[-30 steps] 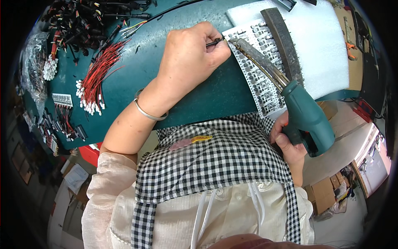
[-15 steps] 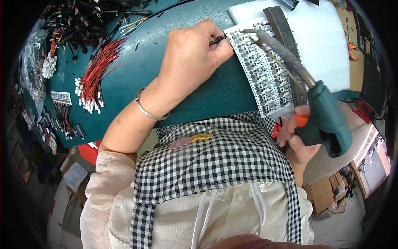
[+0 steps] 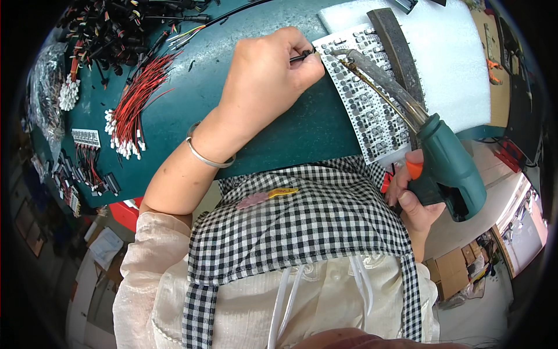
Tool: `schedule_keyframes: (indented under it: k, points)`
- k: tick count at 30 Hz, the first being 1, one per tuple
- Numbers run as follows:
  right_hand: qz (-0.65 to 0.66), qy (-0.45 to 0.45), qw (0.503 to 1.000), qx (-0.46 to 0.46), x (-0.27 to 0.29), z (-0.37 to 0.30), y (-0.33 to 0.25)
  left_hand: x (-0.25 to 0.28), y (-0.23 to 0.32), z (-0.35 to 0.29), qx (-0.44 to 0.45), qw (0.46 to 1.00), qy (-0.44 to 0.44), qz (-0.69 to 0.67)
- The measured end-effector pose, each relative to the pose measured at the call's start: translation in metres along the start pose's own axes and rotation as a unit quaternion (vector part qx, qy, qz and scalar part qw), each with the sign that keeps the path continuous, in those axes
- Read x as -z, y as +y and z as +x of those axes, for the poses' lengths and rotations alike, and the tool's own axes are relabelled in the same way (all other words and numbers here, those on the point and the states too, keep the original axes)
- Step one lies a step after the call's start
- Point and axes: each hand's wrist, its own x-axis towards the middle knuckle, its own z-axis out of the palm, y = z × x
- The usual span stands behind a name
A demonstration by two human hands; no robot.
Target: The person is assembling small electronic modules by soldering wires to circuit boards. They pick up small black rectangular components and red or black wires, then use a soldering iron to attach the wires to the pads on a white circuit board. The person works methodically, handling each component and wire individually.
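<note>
My left hand is closed in a pinch on a short black cable, its end pointing at the left edge of a white circuit board panel. The panel is covered with rows of small dark parts. My right hand grips a green soldering gun with an orange trigger; the gun partly hides the fingers. The gun's long metal tip slants over the upper part of the panel, close to the cable end. Whether tip and cable touch cannot be made out.
A dark bar lies across the panel's right side, over white foam. On the left of the green table are a bundle of red wires, a heap of black cables and a small wired board.
The soldering gun has shifted a little left, bringing its tip nearer the panel's left edge and the cable end. My left hand has barely moved.
</note>
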Motion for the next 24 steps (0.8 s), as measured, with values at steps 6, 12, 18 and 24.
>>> schedule_keyframes:
  k: [6, 12, 18, 24]
  points:
    - [0.027, -0.001, 1.000, 0.009, 0.002, 0.001, -0.005, 0.010, -0.004, 0.007, 0.139, 0.972, -0.115, -0.152]
    - [0.040, -0.002, 0.999, -0.023, 0.001, -0.005, -0.006, 0.000, 0.001, -0.002, 0.079, 0.994, -0.039, -0.066]
    - [0.009, -0.025, 0.999, -0.030, 0.003, -0.007, -0.002, -0.002, 0.003, -0.006, 0.021, 1.000, -0.005, 0.000]
    - [-0.002, -0.026, 1.000, -0.005, 0.004, -0.004, 0.000, 0.001, 0.000, -0.002, 0.078, 0.993, -0.047, -0.079]
